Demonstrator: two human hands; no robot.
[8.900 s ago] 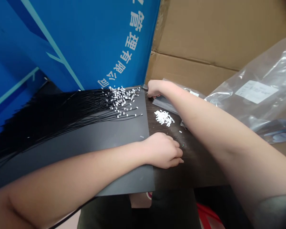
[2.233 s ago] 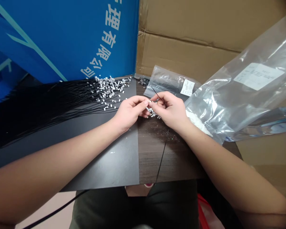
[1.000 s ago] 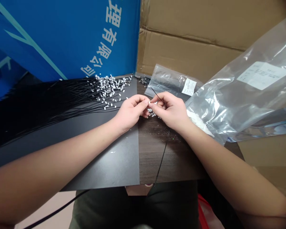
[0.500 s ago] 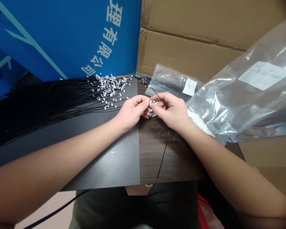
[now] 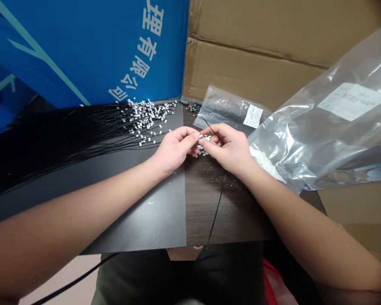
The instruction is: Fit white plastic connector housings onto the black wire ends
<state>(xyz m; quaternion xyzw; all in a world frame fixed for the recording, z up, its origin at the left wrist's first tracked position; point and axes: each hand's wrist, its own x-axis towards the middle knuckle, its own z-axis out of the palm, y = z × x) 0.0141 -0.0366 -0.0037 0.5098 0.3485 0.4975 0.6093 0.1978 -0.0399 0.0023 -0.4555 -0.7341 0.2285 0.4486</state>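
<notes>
My left hand [image 5: 179, 148] is closed in a pinch at the middle of the table, its thumb and forefinger on a small white connector [image 5: 202, 137]. Facing it, my right hand [image 5: 230, 146] has its fingertips at the same connector and a thin black wire [image 5: 215, 131] in its grip. One part of this wire slants up past the fingers. Its tail [image 5: 216, 209] runs down across the tabletop to the front edge. Several loose white connectors [image 5: 205, 148] lie beneath and behind the hands, partly hidden by the fingers.
To the left lies a big bundle of black wires [image 5: 60, 131] with white connector ends [image 5: 144, 114]. A small labelled plastic bag [image 5: 225, 106] lies behind my hands. On the right rests a large clear bag [image 5: 320, 127] with white pieces inside. A blue panel [image 5: 92, 46] and cardboard [image 5: 257, 38] stand behind.
Both hands stay in nearly the same place and pinch; only a very slight shift shows at the fingertips around the white connector.
</notes>
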